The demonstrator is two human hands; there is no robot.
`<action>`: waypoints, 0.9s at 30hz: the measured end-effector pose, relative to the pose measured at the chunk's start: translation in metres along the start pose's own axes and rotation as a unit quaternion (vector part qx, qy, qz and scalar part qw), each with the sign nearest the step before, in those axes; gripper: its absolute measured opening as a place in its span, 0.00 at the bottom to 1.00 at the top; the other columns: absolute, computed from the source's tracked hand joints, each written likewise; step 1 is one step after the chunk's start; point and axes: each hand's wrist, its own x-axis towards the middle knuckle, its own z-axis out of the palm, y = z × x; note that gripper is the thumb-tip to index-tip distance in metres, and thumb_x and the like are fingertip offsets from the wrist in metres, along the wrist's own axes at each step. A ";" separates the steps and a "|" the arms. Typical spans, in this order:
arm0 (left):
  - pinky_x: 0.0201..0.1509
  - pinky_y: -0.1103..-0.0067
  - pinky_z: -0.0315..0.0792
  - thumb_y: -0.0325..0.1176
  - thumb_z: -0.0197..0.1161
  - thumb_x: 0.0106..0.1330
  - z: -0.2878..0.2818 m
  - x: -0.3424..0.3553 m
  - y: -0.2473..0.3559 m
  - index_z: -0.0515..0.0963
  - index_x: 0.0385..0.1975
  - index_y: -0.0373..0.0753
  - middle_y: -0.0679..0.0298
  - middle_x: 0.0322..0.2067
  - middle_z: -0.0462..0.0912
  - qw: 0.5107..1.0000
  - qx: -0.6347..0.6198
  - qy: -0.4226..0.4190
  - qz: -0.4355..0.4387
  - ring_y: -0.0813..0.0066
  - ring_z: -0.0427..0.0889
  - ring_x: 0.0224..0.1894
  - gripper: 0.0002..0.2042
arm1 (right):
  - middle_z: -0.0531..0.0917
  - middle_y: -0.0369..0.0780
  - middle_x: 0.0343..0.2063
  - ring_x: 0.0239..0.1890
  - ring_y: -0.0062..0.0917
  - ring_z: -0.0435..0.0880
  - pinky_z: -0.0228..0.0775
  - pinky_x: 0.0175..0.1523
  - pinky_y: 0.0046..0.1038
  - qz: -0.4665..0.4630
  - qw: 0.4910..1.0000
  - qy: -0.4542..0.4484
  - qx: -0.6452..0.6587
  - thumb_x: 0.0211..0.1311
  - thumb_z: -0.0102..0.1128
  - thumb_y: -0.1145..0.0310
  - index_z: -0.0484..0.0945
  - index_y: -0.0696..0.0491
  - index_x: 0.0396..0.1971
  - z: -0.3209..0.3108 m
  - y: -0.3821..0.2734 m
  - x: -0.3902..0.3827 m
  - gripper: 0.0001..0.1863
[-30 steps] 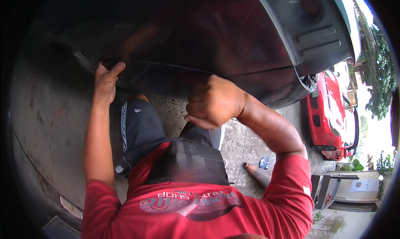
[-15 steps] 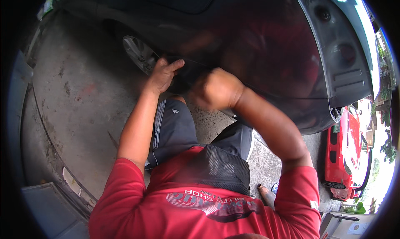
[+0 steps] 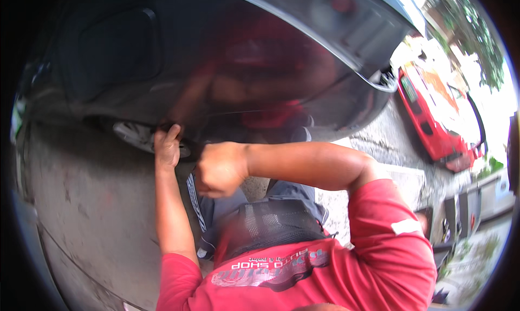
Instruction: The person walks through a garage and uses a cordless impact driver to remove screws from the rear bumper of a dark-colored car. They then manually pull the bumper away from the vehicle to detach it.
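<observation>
A dark, glossy car body stands close before me, and my arms are mirrored in its side panel. My left hand is raised beside the lower edge of that panel, overlapping the wheel in the picture. Its thumb stands apart from the fingers, and nothing shows in it; whether it touches the panel I cannot tell. To the right of it and nearer to me, my right hand is closed in a fist, slightly blurred. What that fist holds, if anything, is hidden.
Grey concrete floor spreads to the left. An opened rear part of the car juts out at the upper right. Beyond it a red car is parked. My knees are bent under my arms.
The view has turned, so the cars appear tilted differently. My right fist has come across to the left and nearer my body. My left hand remains by the wheel.
</observation>
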 end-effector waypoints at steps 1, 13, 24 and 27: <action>0.58 0.75 0.75 0.31 0.76 0.64 0.001 0.000 -0.003 0.74 0.59 0.40 0.69 0.50 0.80 1.000 0.004 -0.017 -0.001 0.76 0.80 0.51 0.24 | 0.82 0.40 0.18 0.24 0.40 0.85 0.78 0.30 0.42 0.015 0.999 0.047 0.005 0.56 0.64 0.56 0.81 0.49 0.19 -0.004 -0.017 -0.018 0.14; 0.63 0.71 0.75 0.38 0.80 0.61 0.006 -0.010 0.009 0.80 0.56 0.37 0.65 0.54 0.83 0.998 -0.003 -0.030 -0.054 0.69 0.81 0.56 0.25 | 0.78 0.49 0.64 0.71 0.46 0.72 0.42 0.81 0.53 0.153 0.786 0.376 -0.467 0.63 0.65 0.49 0.76 0.52 0.65 -0.191 -0.023 -0.150 0.34; 0.59 0.71 0.72 0.42 0.80 0.60 0.009 -0.016 0.028 0.73 0.64 0.41 0.67 0.59 0.80 0.998 0.043 -0.007 -0.055 0.70 0.79 0.59 0.33 | 0.81 0.45 0.54 0.55 0.43 0.79 0.68 0.65 0.41 0.278 0.647 0.557 -0.441 0.53 0.69 0.75 0.80 0.52 0.59 -0.191 -0.060 -0.200 0.29; 0.59 0.71 0.70 0.44 0.78 0.62 0.023 -0.021 0.031 0.74 0.62 0.43 0.69 0.58 0.80 0.998 0.051 -0.009 -0.039 0.71 0.78 0.60 0.30 | 0.78 0.46 0.57 0.58 0.44 0.76 0.67 0.65 0.41 0.455 0.624 0.474 -0.423 0.53 0.67 0.77 0.80 0.51 0.60 -0.151 -0.101 -0.216 0.30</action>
